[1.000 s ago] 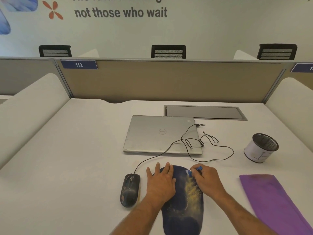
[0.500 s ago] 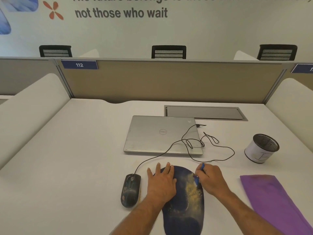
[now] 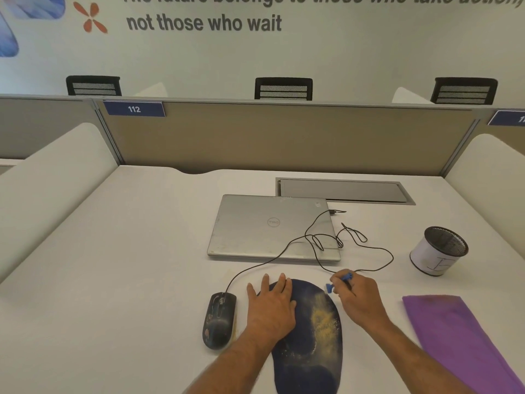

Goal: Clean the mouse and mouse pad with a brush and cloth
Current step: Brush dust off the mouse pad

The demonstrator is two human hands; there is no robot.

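A dark blue mouse pad lies on the white desk near me, with yellowish dust spread over its right half. My left hand presses flat on the pad's upper left part, fingers straight. My right hand grips a small blue brush at the pad's upper right edge, its head pointing left. A black wired mouse sits just left of the pad, apart from my left hand. A purple cloth lies flat on the desk to the right.
A closed silver laptop lies behind the pad, with the mouse cable looped over its right corner. A white mesh pen holder stands at the right. Partition walls enclose the desk at back and sides.
My right hand has swept the brush from the pad's right side up and out to its upper right edge. My left hand has stayed pressed on the pad.
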